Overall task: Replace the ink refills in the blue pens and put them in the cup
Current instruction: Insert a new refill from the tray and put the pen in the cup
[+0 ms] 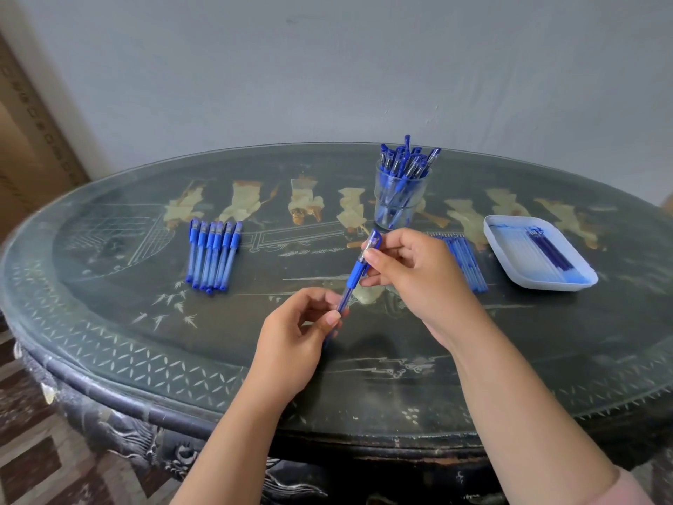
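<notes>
held pen (355,275): blue, capped, slanted; cap end points twd the cup, other end twd the person. Held above the desk, just in front of the cup.
L hand (298,333): thumb + forefinger pinch the held pen's lower barrel; other fingers loosely curled.
R hand (411,271): fingers curled round the held pen's upper part, at grip + cap; thumb pressed on it near the cap.
cup (398,202): clear, upright, on far side of desk, right behind the R hand.
pens in cup (404,162): bunch of blue ones, standing, tops sticking out over the rim.
pen row (211,255): six blue capped pens lying side by side, well left of the cup + nearer the person.
loose refills (469,264): bundle flat on desk, right of the cup + nearer; partly hidden by R hand.
tray (553,286): white, shallow, further right of the cup, past the loose refills; blue stains inside.
tray refills (550,251): a few dark blue + some pale ones, lying in the tray.
desk (145,322): dark oval top w/ pale inlaid figures.
</notes>
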Tool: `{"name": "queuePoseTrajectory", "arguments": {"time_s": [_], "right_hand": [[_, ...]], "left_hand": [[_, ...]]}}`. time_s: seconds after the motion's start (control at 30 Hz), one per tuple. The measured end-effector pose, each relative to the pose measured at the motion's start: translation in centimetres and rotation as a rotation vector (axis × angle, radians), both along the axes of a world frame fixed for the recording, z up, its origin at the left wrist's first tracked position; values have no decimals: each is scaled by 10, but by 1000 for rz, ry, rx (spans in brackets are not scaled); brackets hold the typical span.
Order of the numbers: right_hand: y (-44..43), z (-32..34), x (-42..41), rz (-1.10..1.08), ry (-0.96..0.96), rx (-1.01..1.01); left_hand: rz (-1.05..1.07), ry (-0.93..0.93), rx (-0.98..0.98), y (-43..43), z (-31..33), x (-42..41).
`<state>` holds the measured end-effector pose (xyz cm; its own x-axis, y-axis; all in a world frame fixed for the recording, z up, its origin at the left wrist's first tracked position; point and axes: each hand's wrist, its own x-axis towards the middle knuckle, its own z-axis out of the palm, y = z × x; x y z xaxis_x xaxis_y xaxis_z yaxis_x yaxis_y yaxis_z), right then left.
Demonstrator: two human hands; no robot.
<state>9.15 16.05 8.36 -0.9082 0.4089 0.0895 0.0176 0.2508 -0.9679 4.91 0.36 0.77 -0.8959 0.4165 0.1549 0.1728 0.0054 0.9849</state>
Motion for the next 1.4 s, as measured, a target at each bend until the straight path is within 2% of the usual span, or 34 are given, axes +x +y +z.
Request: {"name": "queuePoseTrajectory", "arguments": {"time_s": [0.33, 0.5, 0.73, 0.83, 0.93, 1.03, 1.27, 1.4], "right_hand": [[-12, 0, -2, 36, 15, 32], [-15, 6, -5, 24, 63, 76], [42, 56, -38, -363, 397, 41], [73, 77, -55, -522, 541, 101], [91, 87, -70, -615, 603, 183], [101, 82, -87, -642, 576, 266], [110, 58, -117, -529, 326, 547], [112, 49, -127, -466, 194, 635]], "left_hand": [[29, 14, 5, -1, 6, 3], [71, 75, -62, 1, 12, -4], [298, 125, -33, -19, 23, -40], [357, 124, -69, -24, 21, -56], [380, 120, -92, -23, 16, -64], [371, 139, -141, -20, 12, -65], [361, 190, -212, -20, 7, -66], [368, 183, -209, -20, 8, -67]]}}
